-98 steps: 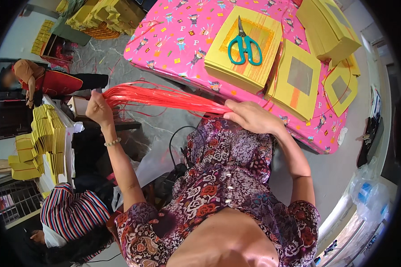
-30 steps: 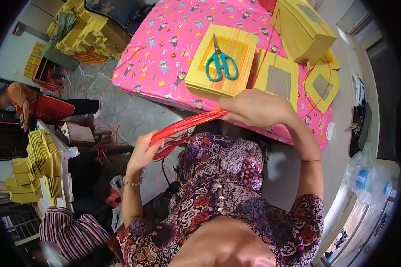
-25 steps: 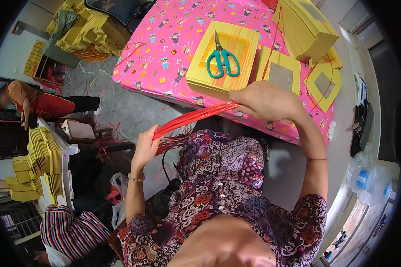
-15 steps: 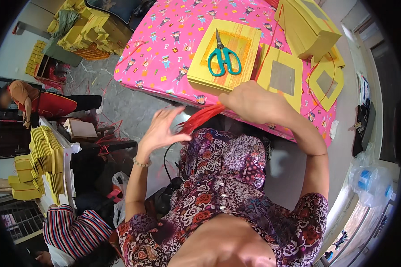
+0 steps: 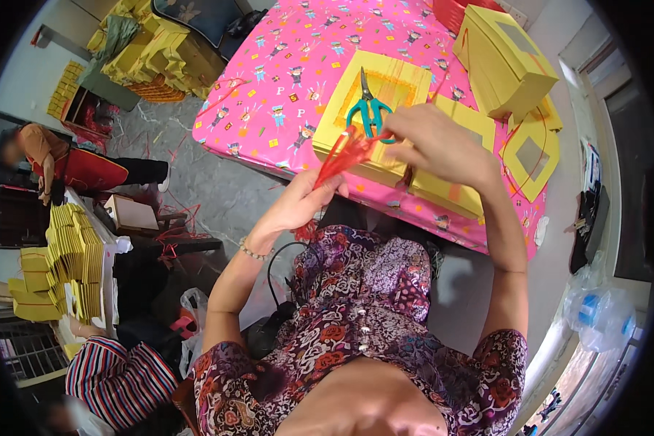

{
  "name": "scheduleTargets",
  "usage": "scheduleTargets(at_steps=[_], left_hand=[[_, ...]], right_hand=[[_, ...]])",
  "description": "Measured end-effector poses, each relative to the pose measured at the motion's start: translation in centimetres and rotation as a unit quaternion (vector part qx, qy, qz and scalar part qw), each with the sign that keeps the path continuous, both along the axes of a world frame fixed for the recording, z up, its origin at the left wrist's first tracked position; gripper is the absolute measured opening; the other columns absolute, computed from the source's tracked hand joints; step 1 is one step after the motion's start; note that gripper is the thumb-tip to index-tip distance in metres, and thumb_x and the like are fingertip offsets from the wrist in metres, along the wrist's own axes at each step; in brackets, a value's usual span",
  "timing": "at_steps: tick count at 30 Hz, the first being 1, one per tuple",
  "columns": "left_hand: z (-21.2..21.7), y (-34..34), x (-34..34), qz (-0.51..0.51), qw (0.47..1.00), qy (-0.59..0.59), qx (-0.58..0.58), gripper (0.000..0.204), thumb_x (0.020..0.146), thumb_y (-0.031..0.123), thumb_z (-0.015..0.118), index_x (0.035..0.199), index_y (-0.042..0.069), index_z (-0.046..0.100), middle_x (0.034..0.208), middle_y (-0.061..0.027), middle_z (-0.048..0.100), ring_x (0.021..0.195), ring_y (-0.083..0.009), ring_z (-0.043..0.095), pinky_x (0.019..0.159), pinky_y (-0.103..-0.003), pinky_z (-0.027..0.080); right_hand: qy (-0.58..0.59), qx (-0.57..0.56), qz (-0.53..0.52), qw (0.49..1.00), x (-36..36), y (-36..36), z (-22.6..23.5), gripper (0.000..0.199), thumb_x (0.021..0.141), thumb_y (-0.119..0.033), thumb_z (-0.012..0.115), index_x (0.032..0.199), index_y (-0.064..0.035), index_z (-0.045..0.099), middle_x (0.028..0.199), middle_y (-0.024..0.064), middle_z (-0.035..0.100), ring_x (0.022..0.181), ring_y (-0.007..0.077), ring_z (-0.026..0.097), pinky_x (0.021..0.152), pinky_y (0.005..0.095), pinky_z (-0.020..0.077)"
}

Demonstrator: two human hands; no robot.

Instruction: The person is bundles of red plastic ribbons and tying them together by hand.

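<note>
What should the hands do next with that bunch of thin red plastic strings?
Probably close the left hand around the bunch of thin red plastic strings. The right hand pinches one end, but the left palm is open beneath them and the loose ends fan out.

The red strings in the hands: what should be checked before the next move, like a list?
1. Bundle of thin red plastic strings gripped by right hand: ok.
2. Left hand under the bundle's loose ends: ok, open palm touching them.
3. Strings free of tangles: cannot tell.
4. Teal-handled scissors within reach on flat yellow cardboard box: ok.
5. Pink patterned tablecloth has bare room: ok.
</note>
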State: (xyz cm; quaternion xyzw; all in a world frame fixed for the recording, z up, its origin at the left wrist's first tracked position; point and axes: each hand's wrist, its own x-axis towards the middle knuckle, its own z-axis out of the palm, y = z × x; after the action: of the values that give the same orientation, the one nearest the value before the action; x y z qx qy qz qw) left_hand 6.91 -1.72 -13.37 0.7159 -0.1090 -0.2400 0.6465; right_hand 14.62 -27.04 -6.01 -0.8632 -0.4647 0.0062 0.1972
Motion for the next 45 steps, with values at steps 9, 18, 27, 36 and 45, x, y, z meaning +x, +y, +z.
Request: scheduleTargets(at_steps=[9, 18, 27, 36, 45], left_hand=[[-0.3, -3.1, 1.3, 0.18, 0.97, -0.148, -0.068, 0.024, 0.099, 0.02, 0.044, 0.099, 0.0, 0.058, 0.063, 0.0047, 0.041, 0.057, -0.0047, 0.038, 0.051, -0.023, 0.032], [-2.0, -4.8, 2.1, 0.283, 0.899, -0.333, -0.025, 0.029, 0.096, 0.006, 0.041, 0.123, 0.002, 0.049, 0.098, -0.0064, 0.059, 0.089, -0.0157, 0.057, 0.076, -0.03, 0.046], [-0.6, -7.1, 2.6, 0.362, 0.841, -0.307, -0.258, 0.016, 0.098, 0.012, 0.046, 0.11, 0.003, 0.049, 0.097, -0.0049, 0.056, 0.092, -0.0137, 0.053, 0.078, -0.031, 0.043], [6.3, -2.5, 1.1, 0.318, 0.829, -0.342, -0.309, 0.029, 0.102, 0.034, 0.032, 0.088, 0.009, 0.04, 0.075, -0.0072, 0.053, 0.083, -0.0236, 0.056, 0.09, -0.045, 0.042], [8.4, -3.1, -2.1, 0.243, 0.851, -0.314, -0.343, 0.03, 0.102, 0.035, 0.032, 0.082, 0.013, 0.034, 0.058, 0.0029, 0.029, 0.045, -0.0082, 0.026, 0.046, -0.024, 0.027]], right_hand=[[0.151, 0.418, -0.164, 0.881, -0.7, 6.4, -3.4, 0.018, 0.091, -0.014, 0.055, 0.097, -0.0004, 0.065, 0.085, 0.0091, 0.055, 0.08, 0.0205, 0.06, 0.067, 0.0322, 0.0471], [0.098, 0.503, -0.201, 0.835, -3.8, 10.7, -3.7, 0.018, 0.085, 0.0, 0.056, 0.101, -0.002, 0.065, 0.083, 0.0083, 0.052, 0.084, 0.0196, 0.052, 0.077, 0.0294, 0.0409], [0.163, 0.557, -0.124, 0.805, -3.8, 11.5, -3.1, 0.017, 0.09, -0.015, 0.059, 0.098, -0.0037, 0.068, 0.093, 0.0088, 0.055, 0.097, 0.0226, 0.05, 0.086, 0.032, 0.0398], [0.043, 0.513, -0.487, 0.706, 13.8, 1.8, -7.2, 0.044, 0.093, -0.023, 0.055, 0.125, 0.0035, 0.04, 0.111, 0.016, 0.05, 0.111, 0.0245, 0.044, 0.094, 0.04, 0.0372], [0.187, 0.375, -0.096, 0.903, 10.4, 8.1, -2.9, 0.026, 0.093, -0.014, 0.051, 0.112, 0.0017, 0.06, 0.085, 0.0097, 0.065, 0.077, 0.0169, 0.062, 0.072, 0.0348, 0.0509]])
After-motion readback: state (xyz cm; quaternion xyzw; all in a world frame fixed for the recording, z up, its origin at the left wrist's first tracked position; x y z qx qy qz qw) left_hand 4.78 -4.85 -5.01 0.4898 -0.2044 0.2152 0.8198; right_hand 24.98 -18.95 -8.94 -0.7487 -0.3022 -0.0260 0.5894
